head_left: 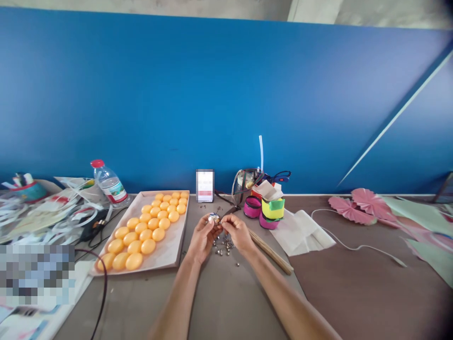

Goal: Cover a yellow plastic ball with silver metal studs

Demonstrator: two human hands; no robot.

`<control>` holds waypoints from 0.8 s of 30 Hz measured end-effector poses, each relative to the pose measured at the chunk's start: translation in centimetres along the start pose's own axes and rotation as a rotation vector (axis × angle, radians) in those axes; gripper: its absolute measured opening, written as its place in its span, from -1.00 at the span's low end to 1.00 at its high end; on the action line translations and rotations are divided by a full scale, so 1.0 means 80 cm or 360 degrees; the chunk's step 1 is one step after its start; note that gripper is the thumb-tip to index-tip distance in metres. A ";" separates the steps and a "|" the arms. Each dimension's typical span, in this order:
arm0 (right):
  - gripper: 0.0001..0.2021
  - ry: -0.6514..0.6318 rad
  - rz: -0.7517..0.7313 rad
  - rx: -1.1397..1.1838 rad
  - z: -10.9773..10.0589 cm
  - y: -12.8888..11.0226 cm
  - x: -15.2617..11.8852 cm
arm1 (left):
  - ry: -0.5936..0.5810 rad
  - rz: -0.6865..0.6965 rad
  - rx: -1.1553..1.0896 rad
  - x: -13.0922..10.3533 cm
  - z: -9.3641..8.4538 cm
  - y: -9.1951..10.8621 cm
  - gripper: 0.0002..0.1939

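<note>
Near the middle of the table, my left hand [203,238] is closed around a small shiny silver ball-like piece [213,217]. My right hand [238,231] meets it from the right, thumb and fingers pinched together; whatever is between them is too small to make out. Several small metallic bits [223,245] lie scattered on the table just beneath and between the hands. To the left is a white box tray [166,252] with several orange balls [148,246] in rows. Beyond the hands, a phone [205,185] stands upright against the blue partition.
Wooden sticks [272,252] lie right of my right hand, beside white sheets [302,231] and pink and yellow rolls [272,212]. A bottle [109,184] leans behind the tray. A white cable [357,247] and pink paper fans [371,203] are farther right.
</note>
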State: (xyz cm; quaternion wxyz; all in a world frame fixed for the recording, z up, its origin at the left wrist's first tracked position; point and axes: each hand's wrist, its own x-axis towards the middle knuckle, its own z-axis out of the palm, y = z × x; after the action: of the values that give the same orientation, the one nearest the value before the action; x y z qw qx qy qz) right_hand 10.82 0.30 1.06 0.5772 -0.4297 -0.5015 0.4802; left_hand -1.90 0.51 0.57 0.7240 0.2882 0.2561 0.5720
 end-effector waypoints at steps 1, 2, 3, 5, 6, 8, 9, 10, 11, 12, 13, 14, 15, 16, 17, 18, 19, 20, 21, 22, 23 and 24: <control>-0.91 0.0003 -0.0001 -0.0014 0.001 -0.001 0.000 | 0.0001 -0.0003 0.0013 0.000 0.001 -0.001 -0.68; -0.90 0.0002 0.0001 -0.0025 0.002 -0.002 0.000 | 0.0007 -0.0002 0.0024 -0.001 0.002 -0.002 -0.67; -0.90 -0.0003 0.0003 -0.0038 0.002 -0.003 0.000 | 0.0015 -0.0001 0.0034 -0.001 0.003 -0.002 -0.67; -0.90 -0.0018 -0.0001 -0.0064 0.003 -0.003 -0.001 | 0.0029 -0.0002 0.0045 -0.001 0.003 -0.004 -0.66; -0.90 -0.0025 -0.0008 -0.0078 0.003 -0.003 -0.001 | 0.0032 -0.0002 0.0049 0.000 0.002 -0.005 -0.65; -0.90 -0.0031 -0.0029 -0.0101 0.003 -0.004 -0.001 | 0.0033 0.0014 0.0051 0.000 0.001 -0.006 -0.65; -0.90 -0.0034 -0.0035 -0.0109 0.003 -0.004 -0.001 | 0.0026 0.0022 0.0058 0.001 0.001 -0.007 -0.64; -0.90 -0.0039 -0.0032 -0.0112 0.002 -0.004 -0.001 | 0.0025 0.0027 0.0065 0.001 0.000 -0.008 -0.64; -0.89 -0.0044 -0.0023 -0.0112 0.002 -0.005 -0.001 | 0.0022 0.0031 0.0073 0.001 0.000 -0.008 -0.64; -0.89 -0.0051 -0.0010 -0.0110 0.001 -0.006 -0.002 | 0.0017 0.0033 0.0082 0.001 0.000 -0.008 -0.64; -0.88 -0.0057 0.0004 -0.0108 0.001 -0.006 -0.002 | 0.0012 0.0035 0.0091 0.001 -0.001 -0.008 -0.64; -0.88 -0.0066 0.0016 -0.0107 0.001 -0.007 -0.003 | 0.0006 0.0038 0.0100 0.000 -0.001 -0.008 -0.64; -0.88 -0.0072 0.0024 -0.0105 0.001 -0.007 -0.003 | 0.0001 0.0043 0.0109 0.000 -0.001 -0.008 -0.64; -0.88 -0.0078 0.0031 -0.0099 0.001 -0.007 -0.004 | -0.0003 0.0050 0.0118 0.000 -0.001 -0.008 -0.64; -0.89 -0.0081 0.0037 -0.0090 0.001 -0.007 -0.004 | -0.0004 0.0057 0.0126 -0.001 -0.001 -0.009 -0.63; -0.89 -0.0080 0.0044 -0.0075 0.001 -0.007 -0.004 | -0.0004 0.0066 0.0134 -0.001 -0.001 -0.009 -0.63; -0.90 -0.0075 0.0051 -0.0056 0.001 -0.007 -0.004 | -0.0002 0.0076 0.0142 -0.001 -0.002 -0.009 -0.62; -0.90 -0.0070 0.0058 -0.0034 0.002 -0.006 -0.004 | 0.0000 0.0085 0.0153 -0.001 -0.002 -0.009 -0.62; -0.90 -0.0065 0.0065 -0.0013 0.002 -0.006 -0.004 | 0.0003 0.0095 0.0165 -0.002 -0.003 -0.010 -0.61; -0.90 -0.0066 0.0073 0.0007 0.002 -0.006 -0.004 | 0.0005 0.0104 0.0178 -0.002 -0.003 -0.010 -0.60; -0.90 -0.0066 0.0082 0.0025 0.002 -0.006 -0.004 | 0.0007 0.0112 0.0191 -0.002 -0.004 -0.011 -0.60; -0.90 -0.0066 0.0092 0.0041 0.003 -0.007 -0.004 | 0.0006 0.0119 0.0203 -0.002 -0.004 -0.011 -0.60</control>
State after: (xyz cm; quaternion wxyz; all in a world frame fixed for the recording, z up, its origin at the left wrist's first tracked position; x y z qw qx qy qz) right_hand 10.68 -0.12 1.55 0.5580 -0.4265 -0.4945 0.5121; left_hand -1.53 0.26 -0.26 0.6819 0.3421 0.2824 0.5816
